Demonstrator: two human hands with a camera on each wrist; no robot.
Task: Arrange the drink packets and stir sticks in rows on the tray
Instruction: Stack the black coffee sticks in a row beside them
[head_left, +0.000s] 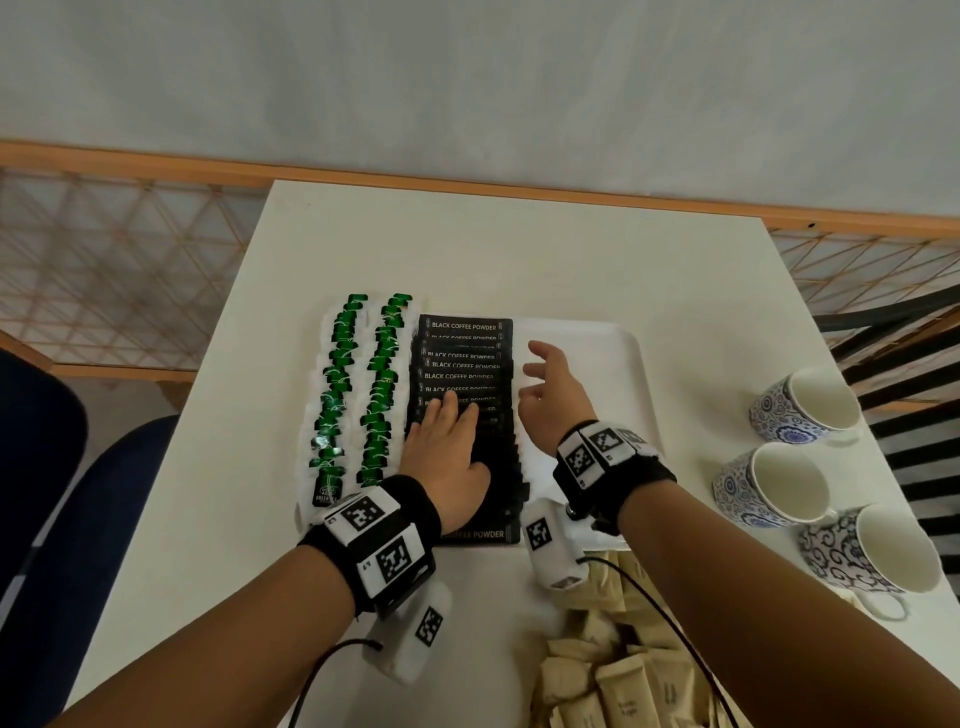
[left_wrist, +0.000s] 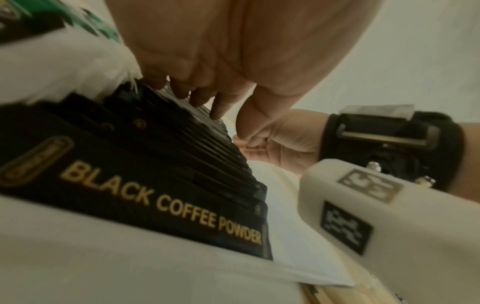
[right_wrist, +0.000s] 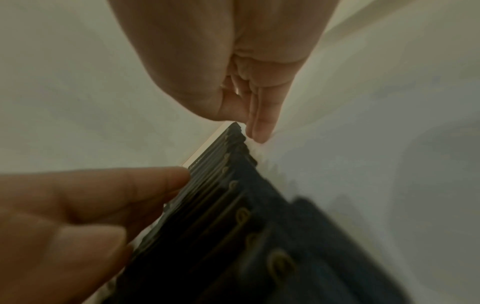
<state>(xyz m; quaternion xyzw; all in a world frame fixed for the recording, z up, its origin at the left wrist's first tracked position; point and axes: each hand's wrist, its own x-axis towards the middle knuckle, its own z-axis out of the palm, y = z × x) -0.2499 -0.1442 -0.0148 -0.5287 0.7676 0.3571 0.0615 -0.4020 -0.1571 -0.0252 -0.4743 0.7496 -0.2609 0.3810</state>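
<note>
Three blue-patterned mugs (head_left: 802, 402) lie on their sides along the right edge of the white table (head_left: 519, 249), mouths toward the camera. A black chair (head_left: 904, 364) stands just beyond them, and a wooden lattice railing (head_left: 119, 270) runs behind the table.

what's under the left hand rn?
The left hand rests flat on the overlapping row of black coffee packets on the white tray. The packets beneath the palm are hidden.

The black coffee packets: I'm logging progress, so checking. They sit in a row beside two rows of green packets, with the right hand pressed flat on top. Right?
Not quite. The left hand lies flat on the black coffee packets, as the head view shows; the right hand is beside them. Two rows of green packets are alongside.
</note>
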